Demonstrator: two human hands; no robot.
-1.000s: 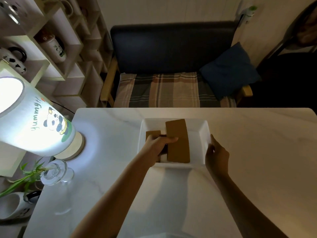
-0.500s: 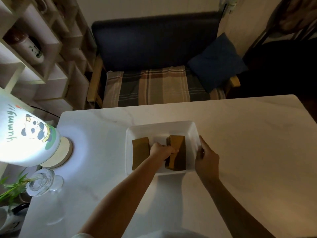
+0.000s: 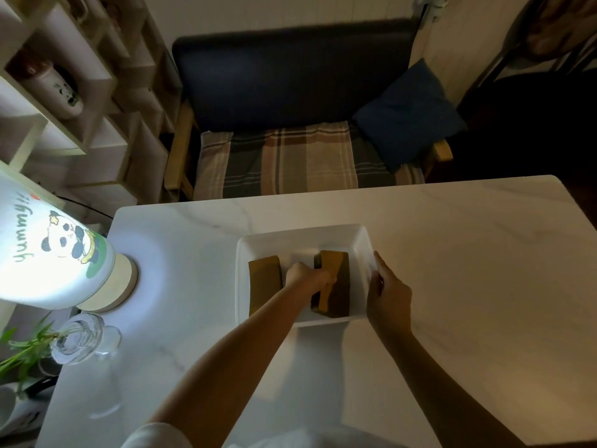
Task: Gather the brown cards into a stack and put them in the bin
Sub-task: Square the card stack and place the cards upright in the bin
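Clamped on cards (image 3: 336,279) inside the bin (image 3: 300,237), left hand (image 3: 307,276); right hand (image 3: 387,292) grips the bin's right rim. Another card (image 3: 263,279) lies left. Lamp (image 3: 51,250) stands far left on bench (image 3: 468,270).

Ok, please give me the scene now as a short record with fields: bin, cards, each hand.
bin: white rectangular plastic bin on the white marble table
cards: flat brown cardboard cards; one pile lies at the bin's left, another at its right
left hand: inside the bin, closed on the right pile
right hand: holds the bin's right rim
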